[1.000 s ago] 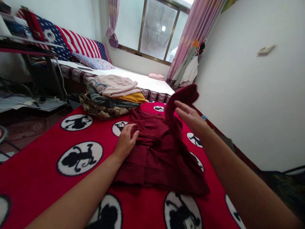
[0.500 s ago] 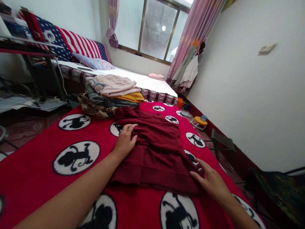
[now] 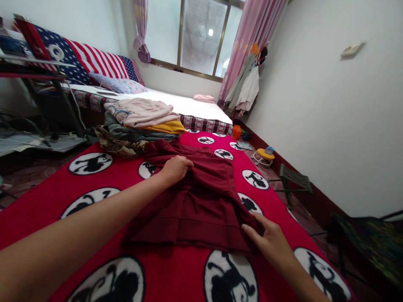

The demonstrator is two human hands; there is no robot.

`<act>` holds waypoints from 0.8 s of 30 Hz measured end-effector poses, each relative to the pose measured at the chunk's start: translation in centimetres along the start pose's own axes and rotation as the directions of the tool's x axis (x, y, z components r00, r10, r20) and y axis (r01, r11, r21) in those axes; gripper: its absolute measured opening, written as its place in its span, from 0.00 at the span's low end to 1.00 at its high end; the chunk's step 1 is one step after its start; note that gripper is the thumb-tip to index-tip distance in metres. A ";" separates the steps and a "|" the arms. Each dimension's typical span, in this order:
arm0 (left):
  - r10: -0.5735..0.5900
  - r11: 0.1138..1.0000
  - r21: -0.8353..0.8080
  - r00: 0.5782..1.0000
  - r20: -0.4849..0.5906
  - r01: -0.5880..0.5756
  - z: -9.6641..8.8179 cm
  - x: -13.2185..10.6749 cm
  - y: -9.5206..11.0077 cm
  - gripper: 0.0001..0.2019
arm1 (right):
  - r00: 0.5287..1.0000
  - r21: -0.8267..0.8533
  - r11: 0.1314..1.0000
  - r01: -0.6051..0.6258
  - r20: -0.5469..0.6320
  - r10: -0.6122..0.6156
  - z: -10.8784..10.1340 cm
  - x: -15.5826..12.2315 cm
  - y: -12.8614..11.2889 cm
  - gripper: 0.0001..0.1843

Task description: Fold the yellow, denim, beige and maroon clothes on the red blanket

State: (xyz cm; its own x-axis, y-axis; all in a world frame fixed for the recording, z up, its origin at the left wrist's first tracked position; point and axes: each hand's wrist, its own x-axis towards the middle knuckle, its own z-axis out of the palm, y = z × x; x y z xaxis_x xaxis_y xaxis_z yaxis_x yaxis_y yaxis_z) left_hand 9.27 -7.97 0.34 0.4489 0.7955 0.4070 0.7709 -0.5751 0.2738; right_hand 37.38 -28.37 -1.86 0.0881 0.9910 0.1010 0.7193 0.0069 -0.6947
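A dark red sweatshirt (image 3: 201,205) lies folded and creased on the red blanket (image 3: 37,226), its wide hem band towards me. My left hand (image 3: 176,168) rests over the sweatshirt's upper middle, fingers closed on a bunch of its cloth. At the right edge, my right hand (image 3: 267,237) touches the fabric, thumb and fingers stretched out and apart. Just beyond the sweatshirt, on the left, sits a stack of folded clothes with a pale pink top (image 3: 147,111) uppermost, a yellow garment (image 3: 166,126) below it and a brown patterned one (image 3: 119,144) at the bottom.
Behind the blanket-covered surface stands a bed with a white sheet (image 3: 185,104). A cluttered desk (image 3: 34,73) is at the left. Along the right wall are a yellow round stool (image 3: 265,154) and a green folding stool (image 3: 294,178). Clothes (image 3: 247,94) hang by the curtain.
My left hand has moved from the sweatshirt's left edge inward to its middle, closing on the cloth. The lower left of the sweatshirt spreads further left. My right hand stays at the right edge.
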 end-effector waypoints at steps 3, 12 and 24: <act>-0.052 0.987 -0.158 0.982 -0.183 0.022 -1.7 2.1 -0.5 0.16 | 1.000 0.066 0.997 0.026 -0.017 -0.025 -0.3 0.2 -1.2 0.18; -0.104 0.985 -0.173 0.831 -0.546 0.010 -6.3 -0.1 -2.8 0.15 | 0.967 0.040 0.977 0.210 0.138 -0.214 1.9 -0.6 -7.2 0.21; -0.427 0.852 -0.480 0.809 -0.403 0.210 0.5 -8.0 -7.1 0.14 | 0.971 0.174 0.983 0.050 -0.240 -0.007 3.6 20.2 -1.0 0.23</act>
State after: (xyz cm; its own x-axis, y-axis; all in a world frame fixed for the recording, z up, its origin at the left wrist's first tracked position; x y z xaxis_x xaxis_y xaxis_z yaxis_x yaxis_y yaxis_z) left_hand 0.43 -10.11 -5.29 -0.1478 0.8125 0.5639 0.5338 -0.4145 0.7371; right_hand 35.98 -7.86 -1.66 0.2464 0.9297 0.2740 0.5916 0.0797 -0.8023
